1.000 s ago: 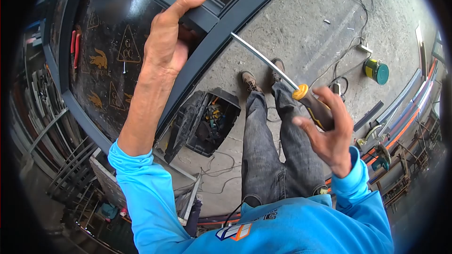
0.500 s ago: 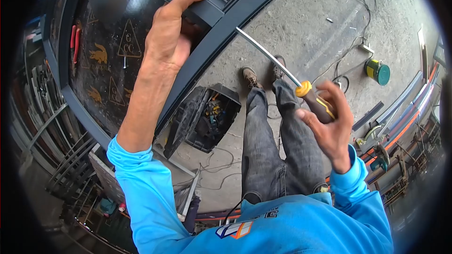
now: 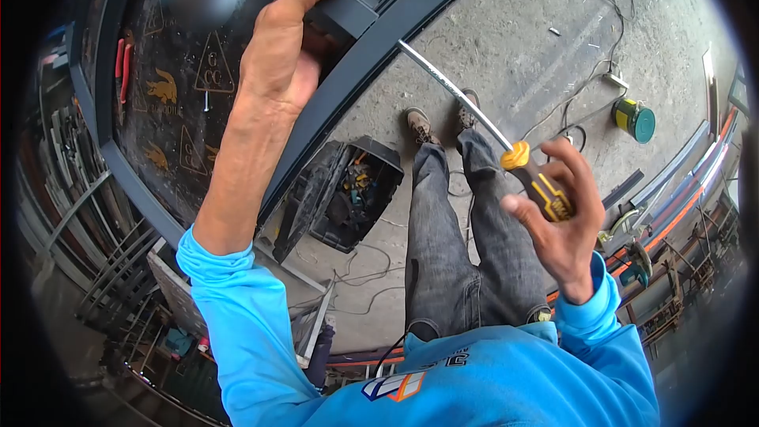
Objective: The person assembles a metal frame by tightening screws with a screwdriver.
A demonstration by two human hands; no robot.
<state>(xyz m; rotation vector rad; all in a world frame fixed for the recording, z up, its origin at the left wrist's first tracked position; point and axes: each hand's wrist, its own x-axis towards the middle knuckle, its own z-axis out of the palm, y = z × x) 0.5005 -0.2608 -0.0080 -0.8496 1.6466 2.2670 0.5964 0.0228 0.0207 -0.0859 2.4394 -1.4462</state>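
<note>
My left hand (image 3: 273, 55) is wrapped over a dark grey metal frame bar (image 3: 336, 12), thumb stretched along its top; the other fingers are mostly hidden under it. In my right hand (image 3: 573, 217) is a screwdriver (image 3: 545, 190) with a brown and yellow handle, held between thumb and curled fingers. Its long steel shaft slants up to the left, and the tip meets the outer edge of the frame (image 3: 360, 59). Inside the frame lies a dark printed panel (image 3: 178, 150), bearing a loose screw (image 3: 207, 101) and red-handled pliers (image 3: 122, 71).
An open black toolbox (image 3: 360, 194) with mixed tools stands on the concrete floor beside my legs. Cables and a power strip (image 3: 615, 80) lie near a green tin (image 3: 635, 121). Metal profiles (image 3: 668, 162) line the right side; more bars (image 3: 71, 174) are stacked at left.
My right hand has shifted slightly right and down, and the screwdriver handle has turned so its yellow lettering shows. The tip stays at the frame edge. My left hand has barely moved.
</note>
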